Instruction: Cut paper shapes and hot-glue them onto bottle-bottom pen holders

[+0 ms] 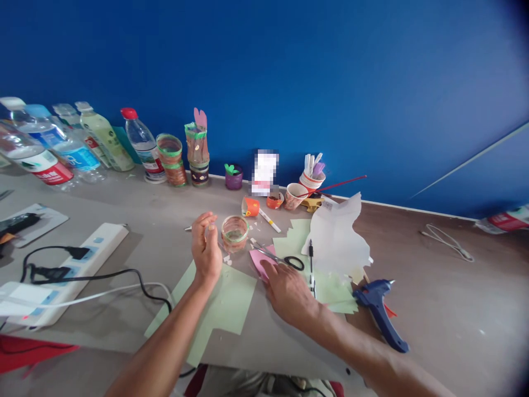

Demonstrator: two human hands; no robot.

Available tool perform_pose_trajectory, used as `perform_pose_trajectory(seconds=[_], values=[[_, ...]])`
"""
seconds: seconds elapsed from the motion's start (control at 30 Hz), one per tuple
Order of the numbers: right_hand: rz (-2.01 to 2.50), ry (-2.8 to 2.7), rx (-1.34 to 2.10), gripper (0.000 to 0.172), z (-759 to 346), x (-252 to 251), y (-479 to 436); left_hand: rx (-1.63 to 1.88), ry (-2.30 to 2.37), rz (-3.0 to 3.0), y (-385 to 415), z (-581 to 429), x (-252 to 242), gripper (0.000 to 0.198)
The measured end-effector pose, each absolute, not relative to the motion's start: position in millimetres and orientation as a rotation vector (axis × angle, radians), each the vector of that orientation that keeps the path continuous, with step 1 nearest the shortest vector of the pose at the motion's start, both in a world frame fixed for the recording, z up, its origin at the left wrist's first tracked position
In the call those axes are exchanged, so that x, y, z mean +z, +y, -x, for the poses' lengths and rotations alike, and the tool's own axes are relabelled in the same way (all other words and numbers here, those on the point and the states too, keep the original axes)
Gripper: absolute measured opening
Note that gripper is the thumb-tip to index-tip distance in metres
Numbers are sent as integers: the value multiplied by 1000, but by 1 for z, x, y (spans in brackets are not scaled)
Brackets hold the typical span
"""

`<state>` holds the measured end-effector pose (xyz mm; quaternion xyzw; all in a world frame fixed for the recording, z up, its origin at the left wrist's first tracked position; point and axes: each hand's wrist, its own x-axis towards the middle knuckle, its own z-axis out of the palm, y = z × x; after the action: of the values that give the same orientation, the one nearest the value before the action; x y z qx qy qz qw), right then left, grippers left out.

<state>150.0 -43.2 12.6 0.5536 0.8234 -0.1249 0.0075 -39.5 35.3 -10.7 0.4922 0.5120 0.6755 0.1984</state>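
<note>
My left hand is raised just left of a clear, round container with a greenish rim. Its fingers are bent and drawn together, with the thumb against them; anything between them is too small to make out. My right hand reaches in from the right, its fingers closed at the lower edge of a piece of pink paper. The thumb's underside is hidden. Scissors with black handles lie partly over the pink paper, just beyond my right fingers. Light green paper sheets lie under and around both hands.
A blue glue gun lies at right, near crumpled white paper and a black pen. Paper cups stand by the wall. A power strip with cables and several bottles occupy the left.
</note>
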Motion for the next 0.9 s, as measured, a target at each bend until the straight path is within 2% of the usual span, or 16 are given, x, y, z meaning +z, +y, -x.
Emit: perform_pose_trajectory(seconds=[0.13, 0.3, 0.53, 0.77, 0.9], values=[[-1775, 2682, -450, 40, -147, 25, -43, 1920, 1391, -1358, 35, 38, -12, 25], [-1505, 2703, -660, 38, -112, 36, -41, 1914, 1380, -1365, 32, 35, -12, 27], [-1402, 2670, -334, 50, -74, 21, -44, 1897, 1412, -1349, 32, 37, -10, 27], [-1513, 2624, -345, 51, -69, 25, -41, 1917, 1405, -1336, 32, 37, -11, 28], [-1524, 2652, -565, 46, -63, 29, -37, 1907, 1418, -1343, 32, 38, -11, 29]])
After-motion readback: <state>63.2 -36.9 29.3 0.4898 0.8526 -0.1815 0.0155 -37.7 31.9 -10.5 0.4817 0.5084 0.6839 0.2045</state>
